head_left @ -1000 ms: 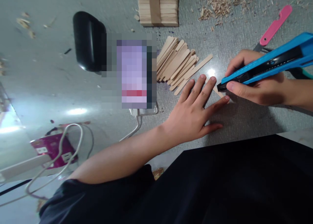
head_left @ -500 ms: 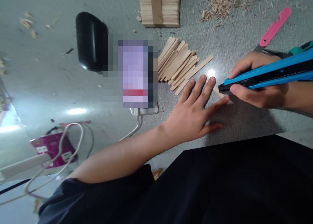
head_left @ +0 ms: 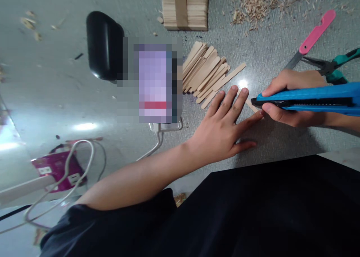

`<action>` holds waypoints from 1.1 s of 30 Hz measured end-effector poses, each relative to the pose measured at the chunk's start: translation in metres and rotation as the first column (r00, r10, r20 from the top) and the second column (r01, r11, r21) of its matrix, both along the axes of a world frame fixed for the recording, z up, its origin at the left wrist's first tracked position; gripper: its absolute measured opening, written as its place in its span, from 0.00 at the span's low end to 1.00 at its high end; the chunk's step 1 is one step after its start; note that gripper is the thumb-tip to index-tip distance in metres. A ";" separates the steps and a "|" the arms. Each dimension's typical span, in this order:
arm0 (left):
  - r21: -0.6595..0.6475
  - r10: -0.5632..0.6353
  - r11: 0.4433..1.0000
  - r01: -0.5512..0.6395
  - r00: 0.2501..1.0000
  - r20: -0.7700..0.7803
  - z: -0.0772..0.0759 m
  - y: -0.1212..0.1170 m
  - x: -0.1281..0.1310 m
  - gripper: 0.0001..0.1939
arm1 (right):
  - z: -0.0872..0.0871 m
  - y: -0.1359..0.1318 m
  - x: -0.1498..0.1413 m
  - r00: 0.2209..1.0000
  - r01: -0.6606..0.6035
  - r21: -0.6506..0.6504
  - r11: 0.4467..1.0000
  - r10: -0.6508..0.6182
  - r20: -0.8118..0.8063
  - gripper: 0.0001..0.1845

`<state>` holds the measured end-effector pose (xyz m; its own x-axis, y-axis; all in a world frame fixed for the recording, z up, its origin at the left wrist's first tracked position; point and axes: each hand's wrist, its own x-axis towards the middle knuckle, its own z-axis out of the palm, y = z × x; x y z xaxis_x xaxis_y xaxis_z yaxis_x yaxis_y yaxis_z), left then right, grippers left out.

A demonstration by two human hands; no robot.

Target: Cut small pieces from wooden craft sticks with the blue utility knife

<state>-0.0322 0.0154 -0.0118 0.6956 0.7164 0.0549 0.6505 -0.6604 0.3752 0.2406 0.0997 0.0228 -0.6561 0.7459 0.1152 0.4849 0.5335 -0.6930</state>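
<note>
My left hand (head_left: 222,129) lies with its fingers spread on the table, fingertips over a wooden craft stick (head_left: 251,106) that is mostly covered. My right hand (head_left: 292,111) is closed around a blue box cutter (head_left: 315,97). The cutter's black tip rests at that stick, between the left middle and index fingers as far as I can tell; its blade edge is too small to make out. Just beyond my left fingertips, a loose heap of craft sticks (head_left: 206,71) spreads out, with a single stick (head_left: 230,76) jutting to the right.
A banded bundle of sticks (head_left: 194,9) lies at the back, beside wood shavings (head_left: 258,6). A pink folding knife (head_left: 317,32) with its blade out and green-handled pliers (head_left: 337,66) lie near my right hand. Leftward are a blurred-out device (head_left: 153,81), a black case (head_left: 102,47) and a white cable (head_left: 92,156).
My right hand has turned the box cutter, its rear end swinging toward my body while the tip stays at the stick. More of the pliers shows. The left hand stays put.
</note>
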 end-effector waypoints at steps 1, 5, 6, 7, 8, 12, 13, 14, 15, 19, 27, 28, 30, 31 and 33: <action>-0.003 0.004 1.000 -0.004 1.000 0.003 0.000 0.000 0.000 0.43 | 0.001 0.000 0.000 1.000 0.007 -0.022 1.000 -0.006 0.013 0.11; -0.006 0.003 1.000 -0.003 1.000 0.005 0.000 0.000 0.000 0.42 | 0.004 0.001 -0.001 0.998 0.054 -0.042 0.998 -0.052 0.041 0.14; -0.008 0.001 1.000 -0.001 1.000 0.000 0.000 0.000 0.000 0.42 | 0.004 0.001 -0.001 0.998 0.055 -0.035 0.998 -0.054 0.038 0.14; -0.009 0.001 1.000 -0.001 1.000 -0.007 0.000 0.000 0.000 0.43 | 0.003 0.001 -0.001 0.998 0.048 -0.029 0.998 -0.047 0.032 0.14; -0.011 0.002 1.000 -0.002 1.000 -0.015 0.000 0.000 0.000 0.44 | 0.002 0.001 -0.001 0.999 0.028 -0.026 0.999 -0.027 0.028 0.14; -0.003 0.001 1.000 -0.001 1.000 -0.015 0.001 -0.001 0.001 0.44 | 0.000 0.001 -0.002 1.000 -0.025 -0.004 1.000 0.025 0.019 0.12; -0.004 0.000 1.000 0.000 1.000 -0.012 0.001 -0.001 0.001 0.43 | 0.000 0.001 -0.002 1.000 -0.020 0.005 1.000 0.020 0.014 0.11; -0.007 0.001 1.000 -0.001 1.000 -0.010 0.001 -0.001 0.001 0.43 | 0.000 0.000 -0.003 1.000 -0.012 0.013 1.000 0.012 0.006 0.10; -0.011 0.002 1.000 -0.002 1.000 -0.009 0.001 -0.001 0.001 0.43 | 0.000 0.000 -0.003 1.000 -0.004 0.016 1.000 0.004 -0.006 0.10; -0.013 0.008 1.000 -0.008 1.000 -0.002 0.001 0.000 0.000 0.43 | 0.001 0.001 -0.006 0.997 0.055 -0.017 0.998 -0.056 -0.051 0.10; -0.011 0.008 1.000 -0.008 1.000 -0.003 0.001 0.001 0.001 0.43 | 0.009 0.004 -0.007 0.986 0.162 -0.125 0.979 -0.165 -0.017 0.13; -0.010 0.008 1.000 -0.008 1.000 0.004 0.001 0.001 0.001 0.43 | 0.011 0.003 -0.007 0.986 0.165 -0.116 0.979 -0.168 -0.016 0.13; -0.005 0.003 1.000 -0.003 1.000 0.022 0.001 0.001 0.001 0.43 | 0.012 0.002 -0.006 0.984 0.173 -0.103 0.980 -0.177 -0.029 0.13; -0.001 0.002 1.000 -0.002 1.000 0.028 0.001 0.001 0.001 0.43 | 0.012 0.001 -0.006 0.984 0.173 -0.100 0.980 -0.177 -0.035 0.13; 0.009 0.003 1.000 -0.004 1.000 0.030 0.000 0.001 0.001 0.42 | 0.011 0.001 -0.005 0.985 0.165 -0.091 0.982 -0.170 -0.039 0.13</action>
